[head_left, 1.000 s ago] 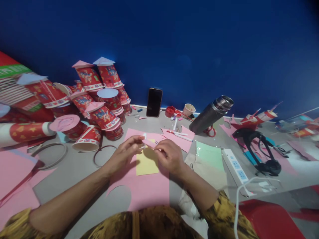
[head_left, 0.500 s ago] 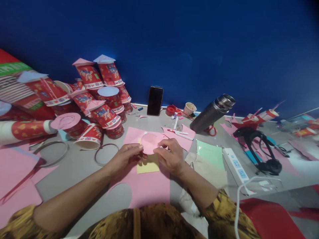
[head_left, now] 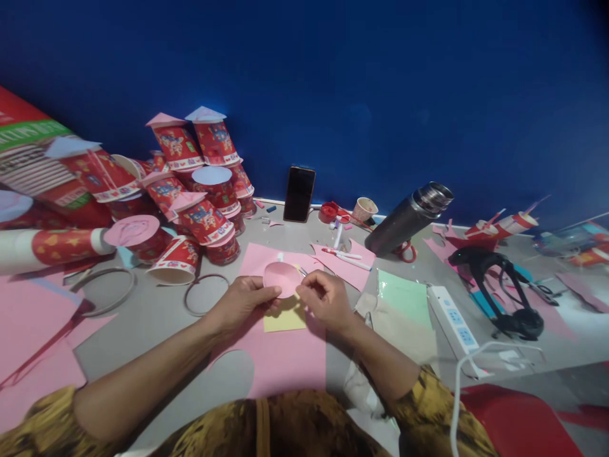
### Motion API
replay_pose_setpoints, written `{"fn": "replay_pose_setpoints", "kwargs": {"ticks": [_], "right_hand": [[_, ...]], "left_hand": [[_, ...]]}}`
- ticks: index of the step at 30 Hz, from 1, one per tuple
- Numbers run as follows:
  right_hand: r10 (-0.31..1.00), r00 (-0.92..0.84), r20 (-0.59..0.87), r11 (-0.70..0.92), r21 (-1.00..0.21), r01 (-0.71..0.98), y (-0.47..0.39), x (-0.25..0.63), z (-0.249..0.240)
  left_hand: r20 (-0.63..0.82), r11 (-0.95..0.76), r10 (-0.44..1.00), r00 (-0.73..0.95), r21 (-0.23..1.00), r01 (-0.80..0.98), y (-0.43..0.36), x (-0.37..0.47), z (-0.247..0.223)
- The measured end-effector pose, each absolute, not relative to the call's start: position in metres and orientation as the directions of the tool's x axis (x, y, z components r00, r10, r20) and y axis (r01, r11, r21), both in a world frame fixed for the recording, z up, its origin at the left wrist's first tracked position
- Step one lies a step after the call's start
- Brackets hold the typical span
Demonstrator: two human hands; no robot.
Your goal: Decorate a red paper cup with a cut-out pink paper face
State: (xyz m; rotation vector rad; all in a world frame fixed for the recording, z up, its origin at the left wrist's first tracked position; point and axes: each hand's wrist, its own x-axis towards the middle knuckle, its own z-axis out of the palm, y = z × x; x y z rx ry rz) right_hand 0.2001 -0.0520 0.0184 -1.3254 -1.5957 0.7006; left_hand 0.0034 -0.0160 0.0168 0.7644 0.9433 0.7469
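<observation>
A round piece of pink paper (head_left: 281, 280) is tilted up above the table in front of me. My left hand (head_left: 247, 299) pinches its lower left edge, thumb on the near face. At its lower right edge, the thumb and forefinger of my right hand (head_left: 324, 298) are closed together on the rim. Beneath both hands lie a yellow paper square (head_left: 284, 321) and a large pink sheet (head_left: 290, 365) with a round cut-out at its left side.
Stacked red paper cups (head_left: 204, 219) with paper tops crowd the left, near a metal ring (head_left: 205, 295). A phone (head_left: 299, 194) leans at the wall. Rightward are pens (head_left: 343, 255), a dark flask (head_left: 404, 222), a green sheet (head_left: 404, 297), a power strip (head_left: 454, 327) and a black headset (head_left: 499, 289).
The paper circle has shifted slightly and shows its face more openly. My right fingers have moved down along its right edge. The view has turned a little.
</observation>
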Motion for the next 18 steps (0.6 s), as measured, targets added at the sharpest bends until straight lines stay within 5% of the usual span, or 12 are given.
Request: {"fn": "replay_pose_setpoints", "kwargs": {"ticks": [18], "right_hand": [[0.998,0.014,0.061,0.052,-0.932,0.359,-0.0505,0.193,0.0232]], "left_hand": [[-0.374,0.512,0.812,0.448,0.825,-0.24,-0.0182,0.0002,0.0162]]}}
